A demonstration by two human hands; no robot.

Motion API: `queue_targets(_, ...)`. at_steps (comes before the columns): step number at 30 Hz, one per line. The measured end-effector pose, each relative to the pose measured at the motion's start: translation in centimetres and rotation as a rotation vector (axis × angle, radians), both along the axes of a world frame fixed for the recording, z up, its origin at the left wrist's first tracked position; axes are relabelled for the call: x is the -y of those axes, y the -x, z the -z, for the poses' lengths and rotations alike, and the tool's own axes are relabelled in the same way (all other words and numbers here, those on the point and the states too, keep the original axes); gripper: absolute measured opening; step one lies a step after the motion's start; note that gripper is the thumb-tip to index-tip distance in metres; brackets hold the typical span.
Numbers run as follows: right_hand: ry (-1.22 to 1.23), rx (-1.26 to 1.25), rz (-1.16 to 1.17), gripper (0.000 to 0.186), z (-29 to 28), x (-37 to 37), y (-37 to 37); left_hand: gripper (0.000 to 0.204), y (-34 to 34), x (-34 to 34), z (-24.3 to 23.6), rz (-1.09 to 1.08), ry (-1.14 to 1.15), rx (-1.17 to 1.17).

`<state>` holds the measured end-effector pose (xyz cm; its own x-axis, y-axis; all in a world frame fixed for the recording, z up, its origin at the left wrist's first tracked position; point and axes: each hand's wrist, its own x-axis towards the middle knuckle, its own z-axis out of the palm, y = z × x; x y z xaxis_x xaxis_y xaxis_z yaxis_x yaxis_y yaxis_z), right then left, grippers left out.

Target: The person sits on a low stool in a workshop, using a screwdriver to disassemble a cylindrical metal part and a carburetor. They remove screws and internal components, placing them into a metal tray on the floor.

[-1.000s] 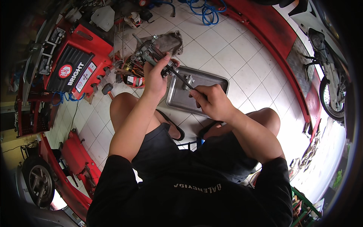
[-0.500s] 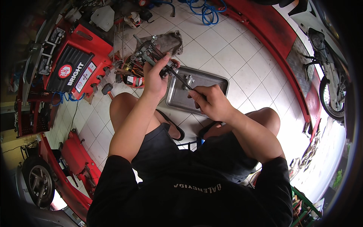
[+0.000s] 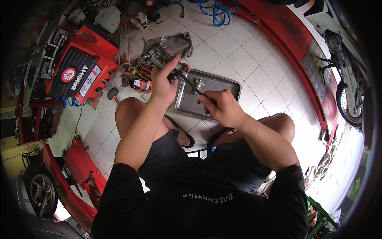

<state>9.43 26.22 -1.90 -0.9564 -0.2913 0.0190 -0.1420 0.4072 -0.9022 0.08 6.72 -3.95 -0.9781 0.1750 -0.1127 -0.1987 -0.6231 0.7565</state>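
My left hand (image 3: 166,79) is wrapped round a metal mechanical part (image 3: 159,59) with rods and brackets, held up over the floor at the upper middle. Closed in a fist, my right hand (image 3: 223,106) grips a long dark-shafted hand tool (image 3: 192,85). The shaft slants up and left from that fist to the near end of the metal part, where its tip is hidden. Below the tool rests a shallow metal tray (image 3: 211,112) with a small silvery metal fitting (image 3: 198,85) in it.
A grey rag (image 3: 181,44) lies on the tiles behind the metal part. Left of my hands are a round container of tools (image 3: 137,81) and a red machine (image 3: 85,65). A red rail (image 3: 294,59) runs along the right, beside a motorcycle (image 3: 344,75). Blue hose (image 3: 217,14) coils at the back.
Hardly anything differs. The metal part in my left hand has tilted very slightly; my right hand keeps its grip on the tool in nearly the same place.
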Motion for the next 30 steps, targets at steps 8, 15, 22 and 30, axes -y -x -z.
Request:
queue_targets(8,-0.001,0.004,0.002,0.024,-0.2,0.0,0.0,0.048,0.0,0.1,0.1,0.007,-0.008,0.000)
queue_targets(15,0.002,0.000,-0.004,0.024,-0.2,0.0,0.0,0.049,-0.1,0.0,-0.1,-0.002,0.004,0.008)
queue_targets(22,0.013,-0.023,0.017,0.025,0.2,-0.1,0.2,0.045,0.3,0.5,0.8,0.037,-0.013,-0.040)
queue_targets(30,0.062,0.064,0.153,0.038,-1.8,-2.3,1.3,0.064,0.2,0.4,0.0,0.174,0.029,-0.193)
